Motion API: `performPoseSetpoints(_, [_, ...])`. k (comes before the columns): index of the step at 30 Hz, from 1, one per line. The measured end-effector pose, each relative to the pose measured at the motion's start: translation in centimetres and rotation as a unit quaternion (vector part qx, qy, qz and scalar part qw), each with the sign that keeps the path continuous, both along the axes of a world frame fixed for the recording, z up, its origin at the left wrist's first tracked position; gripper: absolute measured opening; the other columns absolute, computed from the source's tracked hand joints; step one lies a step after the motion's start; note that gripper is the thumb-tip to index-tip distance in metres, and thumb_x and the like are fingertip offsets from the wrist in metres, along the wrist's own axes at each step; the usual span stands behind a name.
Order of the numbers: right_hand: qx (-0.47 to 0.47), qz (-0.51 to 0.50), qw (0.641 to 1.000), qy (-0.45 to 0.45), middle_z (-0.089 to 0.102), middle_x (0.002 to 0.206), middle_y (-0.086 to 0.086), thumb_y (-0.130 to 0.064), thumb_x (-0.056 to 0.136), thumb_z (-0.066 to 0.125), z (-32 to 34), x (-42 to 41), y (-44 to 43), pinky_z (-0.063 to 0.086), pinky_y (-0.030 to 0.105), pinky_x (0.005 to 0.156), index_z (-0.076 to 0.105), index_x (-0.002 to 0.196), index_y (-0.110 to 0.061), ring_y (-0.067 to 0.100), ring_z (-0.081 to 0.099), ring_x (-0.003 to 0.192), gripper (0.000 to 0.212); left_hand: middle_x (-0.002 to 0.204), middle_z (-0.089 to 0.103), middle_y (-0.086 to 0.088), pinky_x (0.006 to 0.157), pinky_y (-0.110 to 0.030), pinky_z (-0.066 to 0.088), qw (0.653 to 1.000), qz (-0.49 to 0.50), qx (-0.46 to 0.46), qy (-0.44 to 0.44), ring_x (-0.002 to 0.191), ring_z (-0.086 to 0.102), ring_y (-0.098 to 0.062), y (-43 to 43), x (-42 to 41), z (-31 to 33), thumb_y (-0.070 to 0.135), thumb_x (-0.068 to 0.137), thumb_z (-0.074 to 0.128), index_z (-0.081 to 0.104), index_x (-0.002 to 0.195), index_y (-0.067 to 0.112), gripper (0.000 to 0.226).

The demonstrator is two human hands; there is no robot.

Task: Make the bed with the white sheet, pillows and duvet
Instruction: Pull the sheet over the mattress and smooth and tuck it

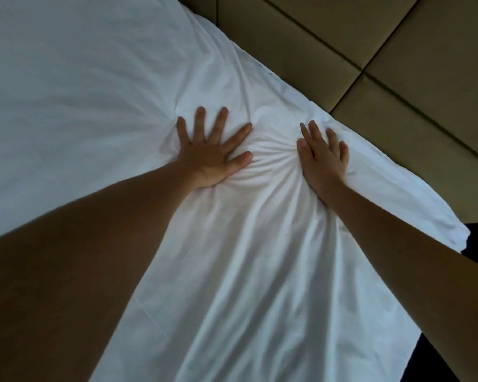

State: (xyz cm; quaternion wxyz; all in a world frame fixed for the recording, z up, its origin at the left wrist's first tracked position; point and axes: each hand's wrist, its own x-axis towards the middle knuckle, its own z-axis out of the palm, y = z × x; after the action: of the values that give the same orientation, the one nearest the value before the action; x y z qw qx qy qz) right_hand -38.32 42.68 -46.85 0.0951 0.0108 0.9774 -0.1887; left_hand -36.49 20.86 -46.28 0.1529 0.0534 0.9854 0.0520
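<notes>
Creases are fanned out across the smooth white cotton sheet (94, 92), which is spread over the bed up to its far edge, just beside the tan padded panels (398, 51) divided by dark seams. The left hand (213, 155) is laid flat on the sheet with its fingers straight and widely splayed, nothing being gripped. The right hand (322, 158) is pressed down near it, closer to the bed's edge, fingers likewise straight (though held closer together). Between the two palms the fabric is bunched into tight radiating folds. Both bare forearms are stretched in from the near side.
</notes>
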Motion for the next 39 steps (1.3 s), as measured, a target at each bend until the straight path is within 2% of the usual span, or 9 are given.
performPoseSetpoints(6, [-0.036,0.009,0.999,0.032,0.021,0.154,-0.014,-0.037,0.102,0.022,0.7,0.4,0.2,-0.001,0.035,0.116,0.027,0.145,-0.034,0.013,0.007,0.145,0.044,0.156,-0.022,0.006,0.109,-0.061,-0.013,1.0,0.008,-0.016,-0.008,0.141,-0.021,-0.034,0.0,0.2,1.2,0.068,0.087,0.01,-0.012,0.141,0.053,0.06])
performPoseSetpoints(10, [-0.044,0.008,0.998,0.047,0.039,0.147,0.003,-0.031,0.103,0.025,3.1,0.8,1.5,0.013,0.032,0.114,0.033,0.144,-0.029,0.021,0.028,0.139,0.042,0.158,-0.014,0.004,0.108,-0.061,-0.012,0.996,0.082,0.038,-0.016,0.142,-0.017,-0.038,2.9,0.6,2.9,0.067,0.089,0.013,-0.003,0.143,0.052,0.059])
performPoseSetpoints(14, [-0.053,0.007,0.998,0.028,0.05,0.139,0.002,-0.034,0.102,0.027,3.7,0.4,2.6,0.026,0.032,0.108,0.041,0.14,-0.027,0.022,0.04,0.131,0.041,0.158,-0.013,0.003,0.103,-0.067,-0.015,0.998,0.002,0.057,-0.031,0.139,-0.02,-0.044,11.3,3.5,3.4,0.069,0.088,0.011,-0.002,0.143,0.051,0.06])
performPoseSetpoints(20, [0.038,0.012,0.999,-0.013,0.029,0.153,0.003,-0.048,0.095,0.038,2.9,3.3,9.1,0.016,0.033,0.117,0.03,0.146,-0.016,0.019,0.025,0.141,0.061,0.158,-0.011,0.003,0.103,-0.065,-0.017,0.999,-0.006,0.04,-0.018,0.14,-0.02,-0.041,12.7,4.1,3.7,0.069,0.088,0.012,0.002,0.145,0.048,0.062])
performPoseSetpoints(26, [-0.002,-0.051,0.999,-0.014,0.034,0.151,-0.003,-0.036,0.099,0.036,3.0,3.8,9.3,0.012,0.026,0.114,0.039,0.142,-0.023,0.013,0.022,0.142,0.044,0.158,-0.012,0.001,0.107,-0.061,-0.014,0.999,-0.007,0.037,-0.012,0.142,-0.018,-0.035,12.9,5.3,3.6,0.065,0.09,0.013,-0.003,0.147,0.043,0.063])
performPoseSetpoints(30, [-0.023,-0.091,0.995,0.039,0.058,0.129,0.007,-0.036,0.099,0.037,4.3,3.9,10.2,0.039,0.031,0.091,0.055,0.129,-0.024,0.028,0.049,0.121,0.037,0.158,-0.012,0.0,0.108,-0.06,-0.012,0.999,0.008,0.048,-0.007,0.142,-0.016,-0.036,13.5,5.4,3.8,0.061,0.093,0.014,-0.003,0.147,0.042,0.06])
performPoseSetpoints(33, [-0.012,-0.115,0.993,0.023,0.064,0.115,0.011,-0.039,0.098,0.037,5.4,3.1,11.5,0.039,0.031,0.078,0.061,0.12,-0.024,0.034,0.054,0.108,0.036,0.158,-0.012,0.002,0.108,-0.06,-0.013,0.998,-0.008,0.056,-0.01,0.142,-0.016,-0.036,14.6,5.7,3.9,0.061,0.093,0.013,-0.002,0.146,0.045,0.057])
performPoseSetpoints(36, [-0.068,-0.144,0.987,-0.004,0.063,0.12,0.007,-0.04,0.098,0.038,4.8,3.3,11.2,0.039,0.03,0.083,0.061,0.122,-0.026,0.03,0.054,0.112,0.036,0.158,-0.012,-0.002,0.108,-0.059,-0.013,0.997,-0.072,0.012,0.017,0.143,-0.016,-0.033,16.0,5.6,3.6,0.063,0.092,0.013,-0.001,0.146,0.044,0.059])
performPoseSetpoints(39, [-0.079,-0.164,0.981,0.062,0.06,0.126,0.002,-0.039,0.095,0.042,3.8,5.7,11.7,0.037,0.033,0.096,0.057,0.125,-0.023,0.026,0.051,0.118,0.037,0.158,-0.012,-0.002,0.108,-0.06,-0.013,0.995,-0.099,-0.004,0.019,0.143,-0.015,-0.032,16.8,4.5,3.4,0.068,0.089,0.014,0.0,0.147,0.044,0.064])
